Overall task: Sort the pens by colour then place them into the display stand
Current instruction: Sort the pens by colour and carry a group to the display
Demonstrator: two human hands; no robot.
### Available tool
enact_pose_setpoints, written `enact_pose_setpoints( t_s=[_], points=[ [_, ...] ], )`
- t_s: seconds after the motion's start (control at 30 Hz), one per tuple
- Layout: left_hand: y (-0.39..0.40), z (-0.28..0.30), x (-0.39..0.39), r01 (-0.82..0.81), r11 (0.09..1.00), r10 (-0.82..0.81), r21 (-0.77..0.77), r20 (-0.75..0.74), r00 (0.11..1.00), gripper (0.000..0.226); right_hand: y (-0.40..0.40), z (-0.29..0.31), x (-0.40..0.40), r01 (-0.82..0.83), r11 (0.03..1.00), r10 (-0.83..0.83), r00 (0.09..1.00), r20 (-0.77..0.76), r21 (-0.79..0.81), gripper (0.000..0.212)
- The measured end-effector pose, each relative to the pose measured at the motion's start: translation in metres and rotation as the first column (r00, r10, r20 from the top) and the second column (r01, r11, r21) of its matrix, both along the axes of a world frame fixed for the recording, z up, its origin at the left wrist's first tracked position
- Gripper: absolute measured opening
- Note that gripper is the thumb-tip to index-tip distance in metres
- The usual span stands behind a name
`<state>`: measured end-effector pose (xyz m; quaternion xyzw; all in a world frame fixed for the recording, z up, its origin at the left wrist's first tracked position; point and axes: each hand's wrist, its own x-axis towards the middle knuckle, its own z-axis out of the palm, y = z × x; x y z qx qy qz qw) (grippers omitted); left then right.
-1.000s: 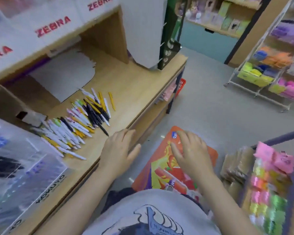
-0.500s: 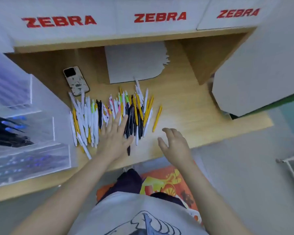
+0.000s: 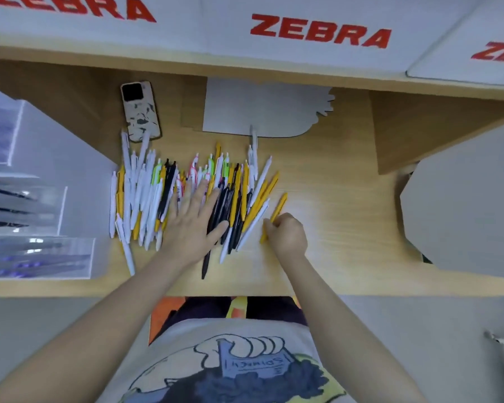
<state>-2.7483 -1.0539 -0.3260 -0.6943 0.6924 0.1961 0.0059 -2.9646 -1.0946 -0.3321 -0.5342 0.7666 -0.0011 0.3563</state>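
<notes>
The left hand lies flat, fingers spread, on the pen pile just right of the clear display stand. The right hand pinches one yellow pen at the pile's right edge. These pens look light, stiff and slippery; mid-barrel seems the best hold. Dozens overlap in white, yellow and black, too many to count.

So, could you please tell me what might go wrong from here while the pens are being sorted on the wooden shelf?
1. The left hand lies flat on the mixed pile of white, black and yellow pens; a sweep could roll the long black pen off the wooden shelf's front edge.
2. The right hand is closing on one yellow pen; neighbouring pens may get dragged along.
3. The patterned phone touches the pile and could be nudged.
</notes>
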Motion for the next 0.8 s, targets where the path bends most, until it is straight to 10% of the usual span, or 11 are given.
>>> enact_pose_setpoints(
  t_s=[0.2,0.33,0.43,0.6,0.8],
  points=[
    [0.007,0.044,-0.043,-0.281,0.956,0.214,-0.085,-0.456,0.864,0.021,-0.017,0.021,-0.03,0.036,0.999,-0.025,0.913,0.406,-0.019,0.023],
    [-0.005,0.07,-0.072,-0.402,0.734,0.663,0.547,-0.707,0.247,0.016,-0.018,0.058,-0.027,-0.099,0.995,0.057,0.742,0.668,0.025,0.016],
    [-0.006,0.068,-0.077,-0.352,0.644,0.722,0.679,-0.691,-0.014,0.02,-0.019,0.071,-0.018,-0.187,0.982,0.118,0.686,0.718,0.017,0.009],
    [0.003,0.065,-0.053,-0.388,0.568,0.716,0.726,-0.668,-0.203,0.022,-0.021,0.068,0.002,-0.221,0.974,0.123,0.717,0.686,0.057,0.015],
    [0.022,0.06,-0.009,-0.502,0.482,0.732,0.718,-0.645,-0.219,0.011,-0.021,0.03,0.04,-0.128,0.992,0.115,0.937,0.331,0.016,0.036]
  ],
)
